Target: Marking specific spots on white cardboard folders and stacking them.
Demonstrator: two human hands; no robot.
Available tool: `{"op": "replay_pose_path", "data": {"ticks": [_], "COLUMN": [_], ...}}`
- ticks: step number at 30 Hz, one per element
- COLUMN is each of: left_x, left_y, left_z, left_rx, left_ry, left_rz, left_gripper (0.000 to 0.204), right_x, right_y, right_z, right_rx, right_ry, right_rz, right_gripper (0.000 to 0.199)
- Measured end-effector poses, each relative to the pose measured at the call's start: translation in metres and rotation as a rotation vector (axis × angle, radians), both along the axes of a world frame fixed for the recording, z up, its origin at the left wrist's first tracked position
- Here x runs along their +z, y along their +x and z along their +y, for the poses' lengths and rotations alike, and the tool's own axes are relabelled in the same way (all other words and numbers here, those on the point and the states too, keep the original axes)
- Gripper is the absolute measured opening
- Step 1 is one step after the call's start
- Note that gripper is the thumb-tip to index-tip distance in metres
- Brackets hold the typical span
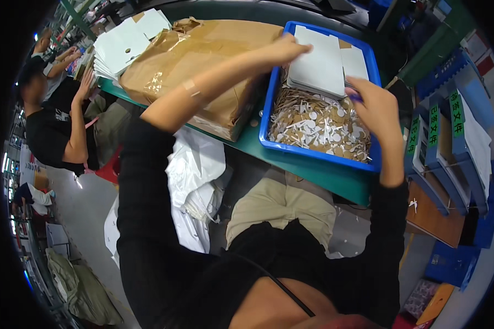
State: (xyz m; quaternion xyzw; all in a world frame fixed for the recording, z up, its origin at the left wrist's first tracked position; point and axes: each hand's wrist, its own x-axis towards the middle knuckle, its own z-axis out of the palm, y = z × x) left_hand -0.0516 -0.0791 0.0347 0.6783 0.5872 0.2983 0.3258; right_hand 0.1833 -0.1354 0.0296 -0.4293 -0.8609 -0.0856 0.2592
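A stack of flat white cardboard blanks lies over the blue plastic tray. My left hand is closed at the stack's upper left edge, fingertips on the card. At its lower right corner is my right hand, fingers curled in around a small purple-blue object whose kind I cannot make out. Beside the stack, another white cardboard piece rests in the tray. Small white and brown cardboard scraps fill the tray's near part.
A large brown-paper-wrapped package stands left of the tray on the green table. More white blanks are piled beyond it. Blue file holders stand at right. A co-worker sits at left; white plastic bags hang below the table.
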Motion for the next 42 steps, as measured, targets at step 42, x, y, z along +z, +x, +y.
{"op": "replay_pose_path", "data": {"ticks": [42], "left_x": [-0.043], "left_y": [0.064], "left_z": [-0.03], "left_rx": [-0.393], "left_ry": [0.76], "left_rz": [-0.261], "left_gripper": [0.033], "right_x": [0.014], "right_y": [0.104], "right_z": [-0.031], "right_rx": [-0.328], "right_ry": [-0.279], "right_rz": [1.059], "right_gripper": [0.026]}}
